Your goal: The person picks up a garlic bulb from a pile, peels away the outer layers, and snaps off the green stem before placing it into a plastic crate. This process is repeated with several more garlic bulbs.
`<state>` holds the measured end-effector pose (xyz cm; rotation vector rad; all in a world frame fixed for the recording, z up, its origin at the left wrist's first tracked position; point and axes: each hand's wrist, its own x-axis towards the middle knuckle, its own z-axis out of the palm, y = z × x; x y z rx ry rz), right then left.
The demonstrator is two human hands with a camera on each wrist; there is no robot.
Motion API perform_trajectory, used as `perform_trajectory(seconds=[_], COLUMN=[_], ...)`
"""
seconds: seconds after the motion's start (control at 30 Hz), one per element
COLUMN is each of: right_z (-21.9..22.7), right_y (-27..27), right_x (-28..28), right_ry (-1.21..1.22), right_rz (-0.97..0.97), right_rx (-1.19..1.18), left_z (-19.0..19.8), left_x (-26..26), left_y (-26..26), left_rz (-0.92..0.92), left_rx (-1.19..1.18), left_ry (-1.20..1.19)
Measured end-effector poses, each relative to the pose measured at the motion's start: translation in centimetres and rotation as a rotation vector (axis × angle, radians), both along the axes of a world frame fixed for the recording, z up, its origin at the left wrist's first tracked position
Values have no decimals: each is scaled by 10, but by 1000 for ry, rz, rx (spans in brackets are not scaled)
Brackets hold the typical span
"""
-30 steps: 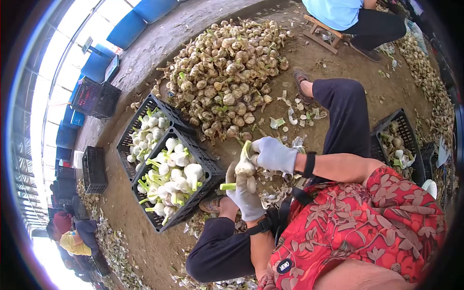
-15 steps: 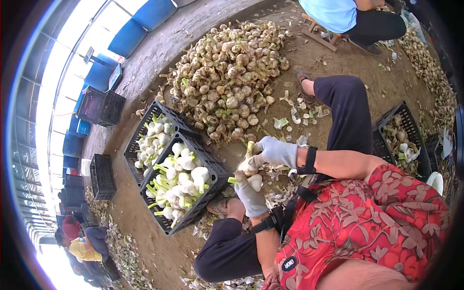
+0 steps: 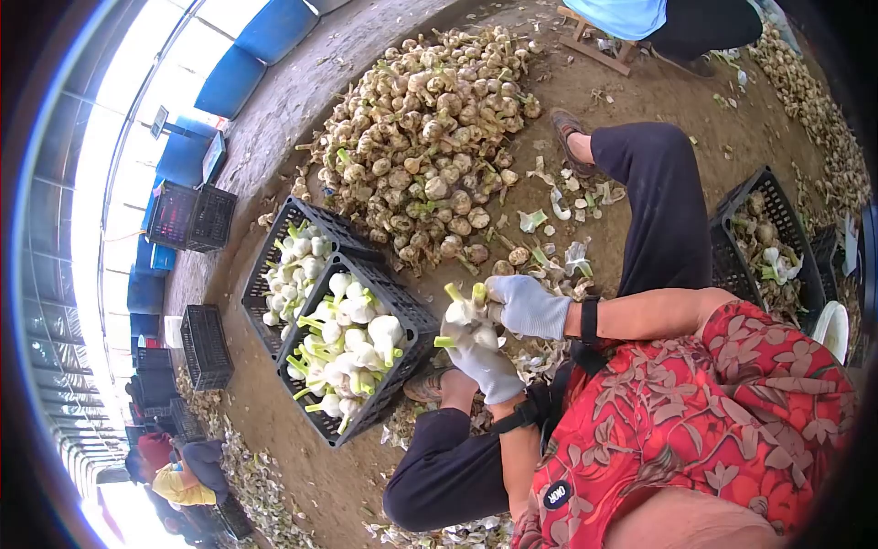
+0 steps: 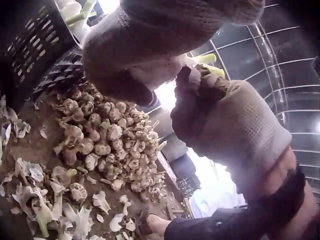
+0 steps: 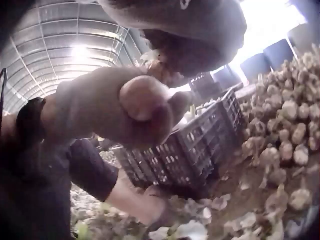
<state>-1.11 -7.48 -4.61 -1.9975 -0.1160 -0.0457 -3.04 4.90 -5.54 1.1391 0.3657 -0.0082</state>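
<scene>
My left hand [image 3: 489, 368], in a pale knitted glove, grips white garlic bulbs [image 3: 460, 313] with cut green stems in front of the crates. One stem points sideways past the fingers, and two others stand up. In the right wrist view a round bulb [image 5: 145, 97] bulges from the left hand's grip. My right hand [image 3: 530, 306], gloved too, meets the left from the other side. Its curled fingers pinch at a bulb beneath the green stem ends [image 4: 205, 59]; the fingers hide much of that bulb.
A black crate [image 3: 421, 334] of cleaned garlic stands beside the left hand, a second crate [image 3: 261, 306] behind it. A large heap of unpeeled garlic [image 3: 430, 137] lies ahead. Another crate [image 3: 805, 252] with scraps is at the right. Peels litter the floor; another person [image 3: 617, 14] sits beyond.
Two green stems now stand up between the hands where one showed before. The right fingers have shifted on the garlic; the left hand keeps its grip. The head view has shifted slightly.
</scene>
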Motion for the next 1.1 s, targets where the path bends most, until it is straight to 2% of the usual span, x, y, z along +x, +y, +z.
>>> perform_trajectory(seconds=[0.03, 0.07, 0.13, 0.23, 0.27, 0.3, 0.37, 0.43, 0.47, 0.53, 0.57, 0.6, 0.7, 0.8, 0.9, 0.93, 1.03, 1.1], right_z=[5, 9, 4, 15, 13, 14, 6, -24, -22, -25, -25, -14, 22, 50, 67, 75, 67, 64], right_y=[-2, -5, -5, -13, -12, -21, -37, -50, -60, -76, -79, -77, -79, -70, -62, -60, -58, -60], right_x=[0, 2, 5, 13, 20, 26, 44, 60, 64, 65, 65, 61, 45, 36, 34, 34, 35, 33], right_ry=[31, 62, 72, 314, 238, 168, 149, 7, 45, 107, 137, 219, 46, 230, 336, 475, 537, 623], right_rz=[26, 52, 105, 81, -1, -72, -98, -151, -143, 143, 291, 348, 432, 535, 499, 460, 486, 501], right_rx=[-7, -14, 13, 316, 371, 277, -3, -268, -376, -806, -1015, -1015, -210, 166, 171, 190, 243, 366], left_z=[-1, 7, 4, 9, 12, 16, 24, 23, 19, 15, 14, 12, 24, 21, 27, 26, 35, 25], left_x=[0, -1, -5, -6, -7, -10, -17, -19, -18, -21, -20, -19, -18, -13, -14, -15, -19, -21], left_y=[0, -1, 3, 3, 3, 2, 3, 11, 12, 12, 14, 18, 13, 12, 10, 10, 9, 14], left_rz=[-19, -28, -75, -73, -61, -87, -139, -253, -283, -293, -314, -333, -301, -263, -256, -233, -254, -263], left_rx=[81, -56, -77, -235, -307, -251, -142, -379, -460, -631, -584, -537, -390, -225, -160, -192, -116, -162], left_ry=[-49, -65, -53, -52, -53, -87, -153, -103, -83, -76, -61, -47, -62, -63, -63, -75, -61, -24])
